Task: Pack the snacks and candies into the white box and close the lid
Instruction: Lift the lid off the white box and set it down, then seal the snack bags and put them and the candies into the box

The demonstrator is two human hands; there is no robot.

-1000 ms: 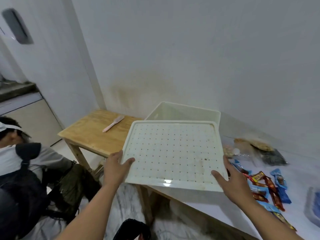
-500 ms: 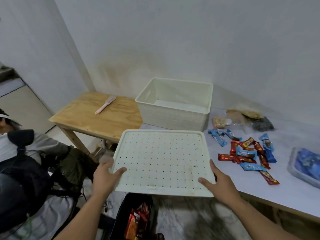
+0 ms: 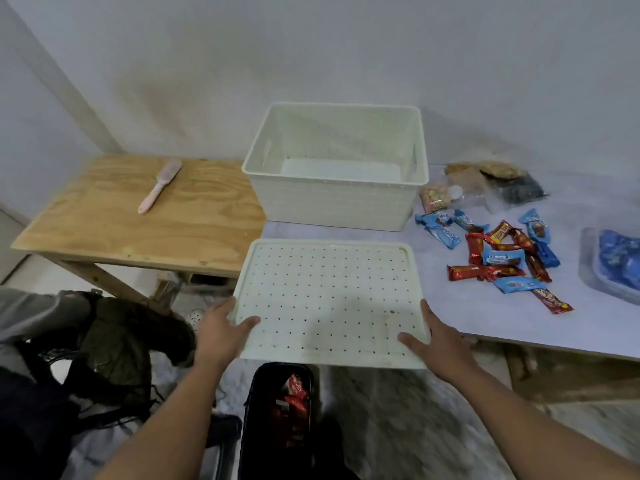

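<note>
Nearest you, on the floor, a black bag (image 3: 277,417) stands open with red snack packets inside. Just above it you hold the perforated white lid (image 3: 329,299) flat by its two near corners: your left hand (image 3: 218,337) grips the left edge with the thumb curled over the top, and your right hand (image 3: 436,344) grips the right edge the same way. The lid's far part lies over the white table (image 3: 485,323). Beyond it the white box (image 3: 336,202) stands open, with nothing inside that you can see. To its right lie scattered candy bars (image 3: 502,258), blue and red, and behind them clear snack bags (image 3: 485,181). A pink brush (image 3: 159,190) lies on the wooden table (image 3: 104,223) at left.
</note>
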